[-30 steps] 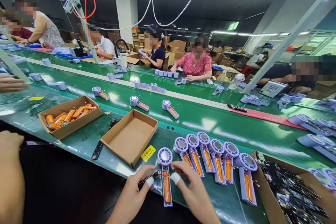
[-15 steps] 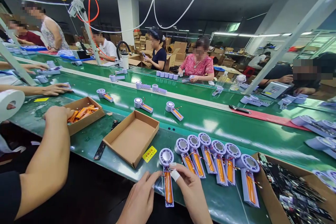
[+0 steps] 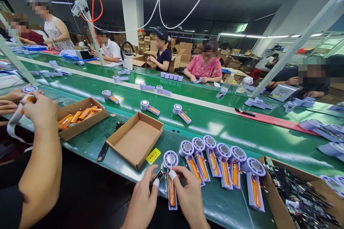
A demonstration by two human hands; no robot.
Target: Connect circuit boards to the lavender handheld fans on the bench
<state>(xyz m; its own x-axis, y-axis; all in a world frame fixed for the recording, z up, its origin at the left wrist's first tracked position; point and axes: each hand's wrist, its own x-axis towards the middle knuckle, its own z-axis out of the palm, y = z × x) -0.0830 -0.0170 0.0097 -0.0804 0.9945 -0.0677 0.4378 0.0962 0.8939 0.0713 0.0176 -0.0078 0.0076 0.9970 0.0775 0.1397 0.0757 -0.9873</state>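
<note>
Between my hands lies a purple handheld fan (image 3: pixel 170 159) at the bench edge, its round head up and an orange battery (image 3: pixel 172 193) in its open handle. My left hand (image 3: pixel 143 196) is closed on a narrow black circuit board (image 3: pixel 159 176), held left of the handle. My right hand (image 3: pixel 188 191) pinches thin wires at the neck of the fan; the exact grip is hidden by the fingers. Both thumbs wear white coverings. Right of my hands stands a row of several similar fans (image 3: pixel 224 150), with orange batteries and loose wires.
An empty cardboard tray (image 3: pixel 135 137) sits left, beside a yellow label (image 3: pixel 153 156). A box of circuit boards (image 3: pixel 303 193) stands right. At left, a co-worker's arm (image 3: pixel 43 150) passes a box of orange batteries (image 3: pixel 77 116). More fans lie on the green conveyor (image 3: pixel 215 114).
A black circuit board now shows in my left hand, and my right fingers have shifted to the fan's neck. The co-worker's hand left the battery box and now holds a battery.
</note>
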